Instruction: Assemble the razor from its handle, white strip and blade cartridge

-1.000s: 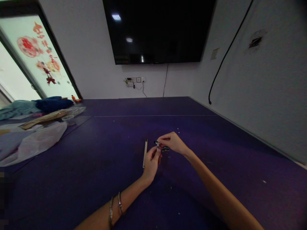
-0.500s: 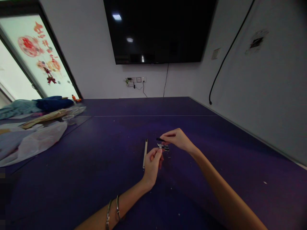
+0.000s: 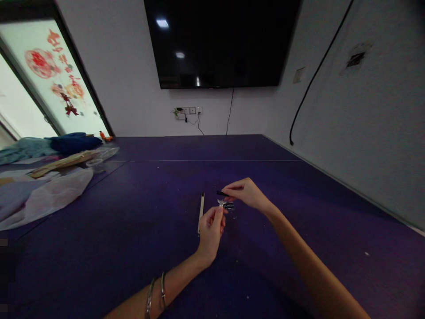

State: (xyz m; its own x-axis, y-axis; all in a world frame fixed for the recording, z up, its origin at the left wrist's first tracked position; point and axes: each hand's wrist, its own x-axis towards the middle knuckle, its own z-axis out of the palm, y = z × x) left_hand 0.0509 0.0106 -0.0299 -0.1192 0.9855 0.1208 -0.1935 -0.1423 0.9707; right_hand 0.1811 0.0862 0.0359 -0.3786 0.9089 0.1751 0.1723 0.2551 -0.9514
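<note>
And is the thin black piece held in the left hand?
No, the right hand pinches the thin black piece, while the left hand holds a small silvery piece.

A strip (image 3: pixel 201 207) lies on the surface (image 3: pixel 116 239), left of the hands (image 3: pixel 210 230).

Dim light around you, glass door (image 3: pixel 56 79) glowing brightly at your left, white glare spots on the television (image 3: pixel 221 46), soft shadow beneath your right arm (image 3: pixel 300 246), fine detail near your fingertips (image 3: pixel 219 211) blurred, edges stretched, upper right corner darkened
</note>
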